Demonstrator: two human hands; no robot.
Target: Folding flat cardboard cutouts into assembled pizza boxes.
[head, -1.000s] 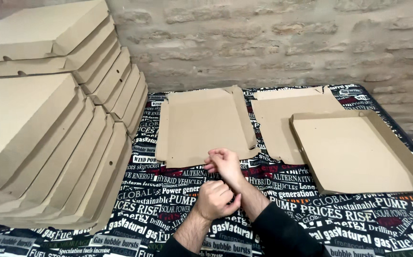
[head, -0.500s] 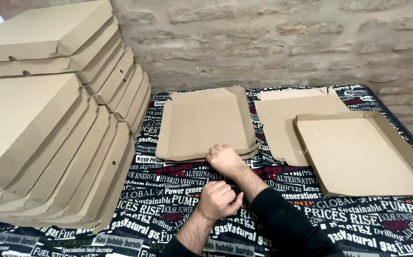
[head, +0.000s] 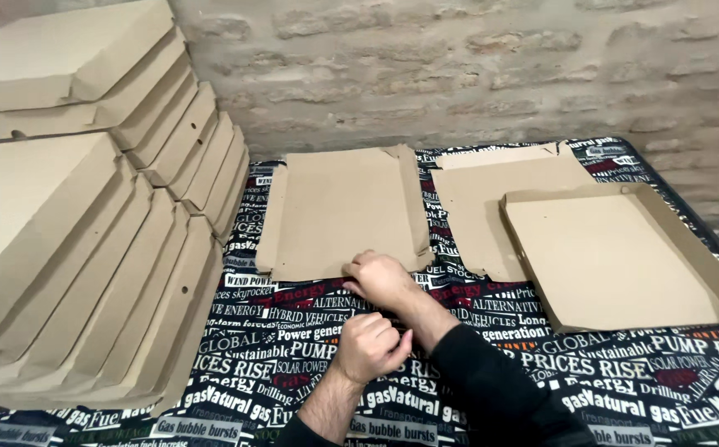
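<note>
now right hand (head: 380, 277) reaches flat cardboard (head: 339, 211) edge, left hand (head: 366, 346) unmoved.

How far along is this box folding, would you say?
Done: a big leaning stack of folded boxes fills the left side, and one open box tray sits on the right. In hand: the right hand touches the near edge of a flat cardboard blank; the left hand rests fisted. Left: that blank, unfolded.

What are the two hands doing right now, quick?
Left hand: curled closed above the printed tablecloth, holding nothing visible.
Right hand: fingers bent at the near edge of the flat cardboard sheet; grip cannot be told.
</note>
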